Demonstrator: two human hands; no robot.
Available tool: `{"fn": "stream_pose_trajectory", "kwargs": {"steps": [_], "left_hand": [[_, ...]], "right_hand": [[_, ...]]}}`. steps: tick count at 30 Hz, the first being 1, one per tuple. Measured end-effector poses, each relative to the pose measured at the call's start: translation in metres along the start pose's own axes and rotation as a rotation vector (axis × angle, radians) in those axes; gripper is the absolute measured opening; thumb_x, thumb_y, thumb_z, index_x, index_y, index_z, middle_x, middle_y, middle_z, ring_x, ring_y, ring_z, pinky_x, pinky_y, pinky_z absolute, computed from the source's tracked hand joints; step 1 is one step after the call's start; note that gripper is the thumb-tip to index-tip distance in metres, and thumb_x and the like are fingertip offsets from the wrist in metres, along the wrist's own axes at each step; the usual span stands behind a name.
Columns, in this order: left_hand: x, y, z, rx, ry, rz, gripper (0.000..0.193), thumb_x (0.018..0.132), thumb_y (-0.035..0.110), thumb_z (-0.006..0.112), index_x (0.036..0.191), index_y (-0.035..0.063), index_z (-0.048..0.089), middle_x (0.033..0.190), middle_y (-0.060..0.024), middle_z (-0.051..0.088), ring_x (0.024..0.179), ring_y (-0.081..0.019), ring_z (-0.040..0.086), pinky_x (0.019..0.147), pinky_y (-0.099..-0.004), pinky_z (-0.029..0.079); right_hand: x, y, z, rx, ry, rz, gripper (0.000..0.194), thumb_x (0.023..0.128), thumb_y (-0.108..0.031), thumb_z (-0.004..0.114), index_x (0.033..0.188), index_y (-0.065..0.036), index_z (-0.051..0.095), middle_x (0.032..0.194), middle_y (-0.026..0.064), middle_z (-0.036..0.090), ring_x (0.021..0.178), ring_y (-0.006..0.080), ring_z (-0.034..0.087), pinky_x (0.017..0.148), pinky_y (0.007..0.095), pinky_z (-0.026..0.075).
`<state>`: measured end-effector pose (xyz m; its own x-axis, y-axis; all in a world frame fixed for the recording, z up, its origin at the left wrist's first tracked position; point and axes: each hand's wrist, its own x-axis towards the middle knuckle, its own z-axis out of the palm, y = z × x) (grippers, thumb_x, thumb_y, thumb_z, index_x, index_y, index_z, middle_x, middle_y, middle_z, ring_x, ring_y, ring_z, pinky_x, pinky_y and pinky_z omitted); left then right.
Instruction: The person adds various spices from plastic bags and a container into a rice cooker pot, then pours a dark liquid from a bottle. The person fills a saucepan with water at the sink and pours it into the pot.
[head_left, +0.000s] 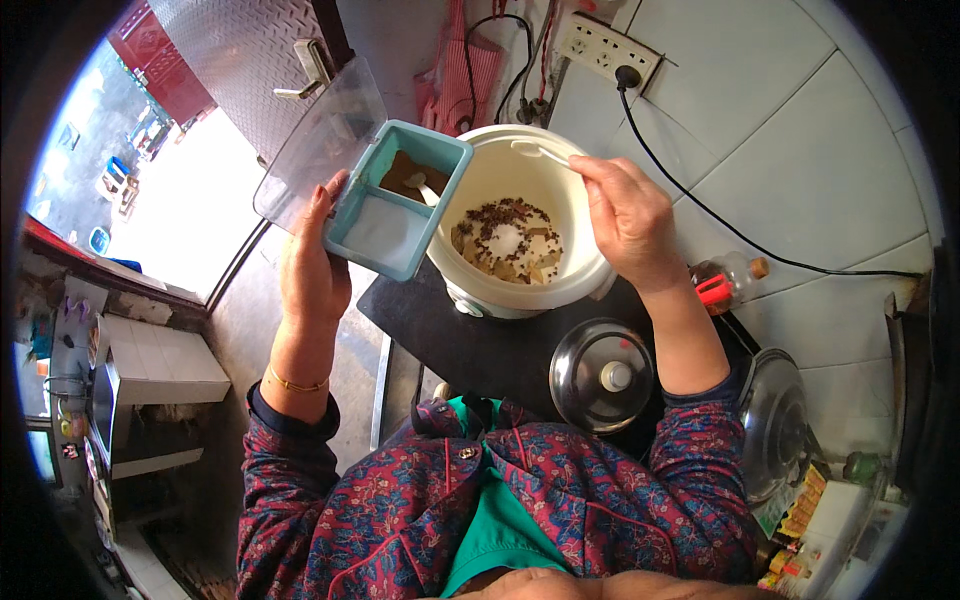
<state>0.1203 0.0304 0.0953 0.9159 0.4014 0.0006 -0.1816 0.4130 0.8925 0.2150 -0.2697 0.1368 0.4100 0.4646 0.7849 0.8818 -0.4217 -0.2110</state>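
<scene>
My left hand (315, 255) holds a teal two-compartment seasoning box (437, 251) beside the rim of a white rice cooker (577, 259). Its clear lid (322, 142) is flipped back. One compartment has brown powder (401, 169) with a small white spoon (426, 189) in it; the other has white granules (381, 229). Pinched in my right hand (634, 217) is another small white spoon (531, 149), over the cooker's far inner wall. At the cooker's bottom lie dark peppercorn-like spices (491, 217), pieces of dried leaf (544, 262) and a heap of white granules (505, 240).
On the black countertop (480, 341) lies a steel pot lid (602, 375). To the right are a bottle with a cork-like stopper (724, 283) and a large lidded pan (776, 424). A power strip (609, 51) with a plugged-in black cord is on the tiled wall. An open door (247, 67) stands upper left.
</scene>
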Motion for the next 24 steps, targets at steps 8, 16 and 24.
{"fn": "stream_pose_trajectory", "kwargs": {"steps": [8,16,24], "left_hand": [[-0.048,0.006,0.012,-0.008,-0.052,-0.015,0.048,0.097,0.031,0.048,0.129,-0.0044,0.052,0.121,-0.0128,0.058,0.107,-0.0192,0.055,0.096,-0.0303,0.041],[-0.116,-0.020,0.010,0.013,-0.012,-0.089,0.048,0.097,0.031,0.047,0.129,-0.0047,0.051,0.125,-0.0158,0.056,0.113,-0.0215,0.054,0.098,-0.0327,0.040],[-0.171,-0.031,-0.003,0.106,-0.041,-0.033,0.047,0.096,0.028,0.049,0.130,-0.0041,0.051,0.125,-0.0144,0.057,0.114,-0.0215,0.052,0.101,-0.0324,0.037]], "right_hand": [[-0.008,-0.054,-0.023,0.425,-0.022,0.161,0.017,0.084,0.005,0.058,0.099,-0.001,0.064,0.082,0.0122,0.065,0.070,0.0208,0.064,0.064,0.0296,0.051],[-0.060,-0.097,0.010,0.613,-0.214,0.160,0.018,0.082,0.004,0.059,0.099,-0.002,0.062,0.083,0.0146,0.065,0.074,0.0304,0.064,0.064,0.0368,0.051],[-0.109,-0.159,0.008,0.444,-0.357,0.163,0.036,0.083,-0.003,0.062,0.119,0.001,0.057,0.082,0.0168,0.064,0.072,0.0323,0.064,0.063,0.0382,0.052]]}}
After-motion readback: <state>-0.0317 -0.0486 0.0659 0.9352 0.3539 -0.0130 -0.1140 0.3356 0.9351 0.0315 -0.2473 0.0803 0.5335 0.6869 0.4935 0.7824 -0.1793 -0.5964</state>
